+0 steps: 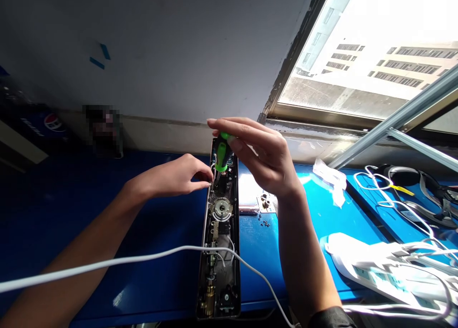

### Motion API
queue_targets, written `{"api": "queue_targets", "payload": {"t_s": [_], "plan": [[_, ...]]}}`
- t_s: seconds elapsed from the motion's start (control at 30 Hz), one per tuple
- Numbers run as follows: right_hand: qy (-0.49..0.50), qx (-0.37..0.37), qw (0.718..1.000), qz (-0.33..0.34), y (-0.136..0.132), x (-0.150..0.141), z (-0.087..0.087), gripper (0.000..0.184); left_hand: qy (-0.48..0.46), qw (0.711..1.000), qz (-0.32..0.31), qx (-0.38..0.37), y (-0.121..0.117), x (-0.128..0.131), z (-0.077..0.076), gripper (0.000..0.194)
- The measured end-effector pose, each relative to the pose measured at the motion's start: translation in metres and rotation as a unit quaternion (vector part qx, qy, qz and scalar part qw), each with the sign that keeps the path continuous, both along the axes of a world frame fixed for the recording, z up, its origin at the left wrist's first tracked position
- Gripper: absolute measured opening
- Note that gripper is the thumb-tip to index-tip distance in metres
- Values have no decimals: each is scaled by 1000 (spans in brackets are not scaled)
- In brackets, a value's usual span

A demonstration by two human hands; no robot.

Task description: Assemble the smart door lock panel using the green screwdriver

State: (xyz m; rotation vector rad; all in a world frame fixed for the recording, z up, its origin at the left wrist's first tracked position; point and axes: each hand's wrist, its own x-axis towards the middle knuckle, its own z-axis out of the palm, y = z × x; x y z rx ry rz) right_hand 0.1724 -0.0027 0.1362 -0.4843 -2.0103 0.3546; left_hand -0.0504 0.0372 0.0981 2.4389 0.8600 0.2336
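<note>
A long, narrow black device housing [236,232] lies open on the blue table, its inner parts exposed: a round metal disc [222,207], wires and a brass fitting [210,299] at the near end. My right hand [263,153] grips a green and black screwdriver [222,157] over the far part of the housing; its tip is hard to make out. My left hand [189,175] has thumb and forefinger closed at the housing's left edge, close to thin white wires. A white cable [153,256] runs across the near part of the housing.
Small dark screws [265,223] and a small metal part on a plate [265,203] lie right of the housing. Farther right are crumpled plastic [331,177], a white power strip [372,270] with cables, and black goggles-like gear [404,180]. A wall and window stand behind.
</note>
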Motion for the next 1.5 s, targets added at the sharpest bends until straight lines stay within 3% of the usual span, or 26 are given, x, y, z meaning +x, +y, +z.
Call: {"api": "queue_targets", "payload": {"t_s": [0.07,0.2,0.4,0.57,0.77,0.93,1.07,1.23,1.4,1.5], "plan": [[-8,-13,1000,0,-1,0,0,33,1,1000,1,0,0,0,0,25],[12,41,998,-55,1,0,-1,22,-2,1000,13,6,0,-1,0,26],[-17,17,1000,-19,2,0,0,36,-3,1000,1,-6,0,-1,1,25],[22,60,996,-56,5,1,-2,25,2,1000,9,5,0,-2,0,25],[-17,2,1000,-9,4,1,-1,33,3,1000,0,3,1,-2,-1,25],[6,50,996,-70,6,1,-2,27,3,1000,11,9,1,-2,-1,26],[-13,2,999,-33,3,3,-1,32,-4,1000,-3,-5,1,-2,0,26],[20,45,996,-74,5,5,-1,22,-2,1000,2,1,1,-2,1,25],[-21,-20,1000,-9,3,4,-1,35,-4,1000,-5,-2,1,-2,-1,25],[-5,7,998,-56,3,3,-2,26,1,1000,7,7,1,-1,0,26]]}}
